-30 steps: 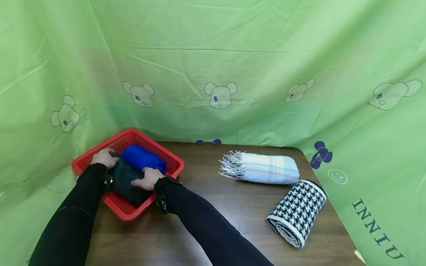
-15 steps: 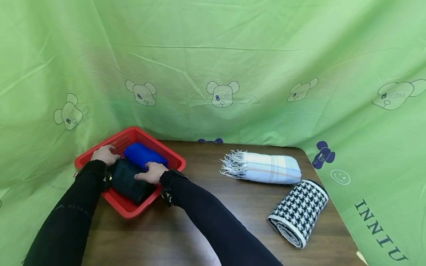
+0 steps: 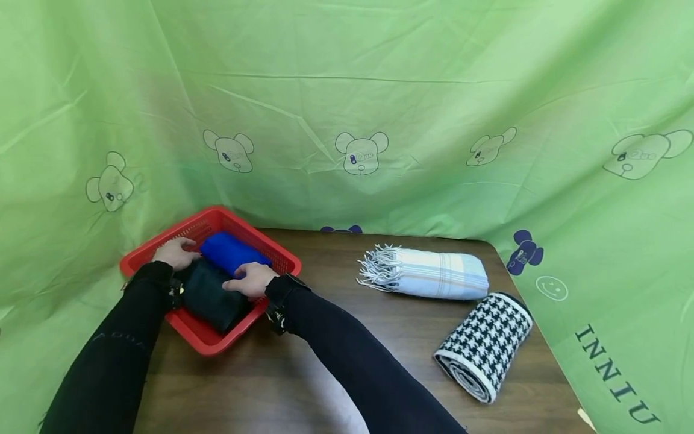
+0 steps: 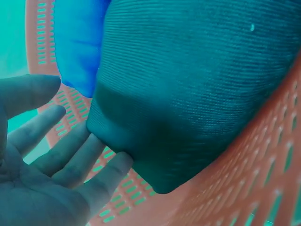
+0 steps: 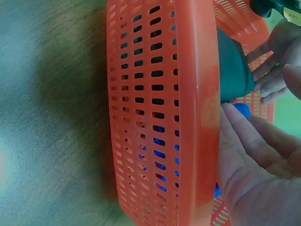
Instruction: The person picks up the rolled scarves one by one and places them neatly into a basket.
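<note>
A red plastic basket (image 3: pixel 210 348) with slotted walls stands at the left of the table. In it, a dark green ribbed fabric bundle (image 3: pixel 212 298) lies in front of a smooth blue bundle (image 3: pixel 230 250). My left hand (image 3: pixel 178 254) is at the dark green bundle's left end. In the left wrist view, that hand's fingers (image 4: pixel 96 186) are extended, their tips right at the fabric's edge. My right hand (image 3: pixel 253 279) reaches over the basket's right rim. In the right wrist view its fingers (image 5: pixel 237 134) stretch along the inside wall to the dark green bundle's other end.
On the brown table (image 3: pixel 336 355), a rolled pale blue and white scarf (image 3: pixel 439 275) with fringe lies at the back right. Nearer sits a rolled black-and-white houndstooth cloth (image 3: pixel 484 348). A green printed sheet (image 3: pixel 303 120) hangs behind and along the sides.
My right hand has drawn slightly right and back from the dark green bundle. My left hand has shifted slightly inward. The bundles stay in the basket, with the blue one showing a little more.
</note>
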The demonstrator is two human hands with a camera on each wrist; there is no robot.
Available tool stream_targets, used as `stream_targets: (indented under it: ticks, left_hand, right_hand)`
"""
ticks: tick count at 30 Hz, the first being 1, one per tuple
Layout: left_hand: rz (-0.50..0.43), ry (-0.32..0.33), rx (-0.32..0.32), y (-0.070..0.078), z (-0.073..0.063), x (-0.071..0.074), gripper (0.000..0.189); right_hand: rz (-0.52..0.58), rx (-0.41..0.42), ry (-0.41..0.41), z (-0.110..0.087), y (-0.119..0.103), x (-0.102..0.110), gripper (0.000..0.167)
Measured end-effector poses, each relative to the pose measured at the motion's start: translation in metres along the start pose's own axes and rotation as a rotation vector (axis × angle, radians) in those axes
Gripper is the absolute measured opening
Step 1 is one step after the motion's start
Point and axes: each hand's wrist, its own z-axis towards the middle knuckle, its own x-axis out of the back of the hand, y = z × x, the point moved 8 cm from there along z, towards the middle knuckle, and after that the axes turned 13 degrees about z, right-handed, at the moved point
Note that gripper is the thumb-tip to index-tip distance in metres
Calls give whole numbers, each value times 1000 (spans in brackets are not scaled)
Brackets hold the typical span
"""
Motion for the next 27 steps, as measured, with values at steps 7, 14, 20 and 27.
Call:
stream_targets:
  ticks: [7,14,20,27]
  left_hand:
    - [4,-8,-19,5,-3,1,58]
    - [17,31,-1,18,-8,18,65]
    - [-10,28,-37,46,-13,34,72]
    - [-90,26,-52,85,-26,49,73]
  right_hand:
    - [69,-6,6,13,11,1,52]
    - [182,66,-23,4,10,16,49]
    - [293,132,-12,-15,2,40,51]
    - [302,177,24,-24,6,65,48]
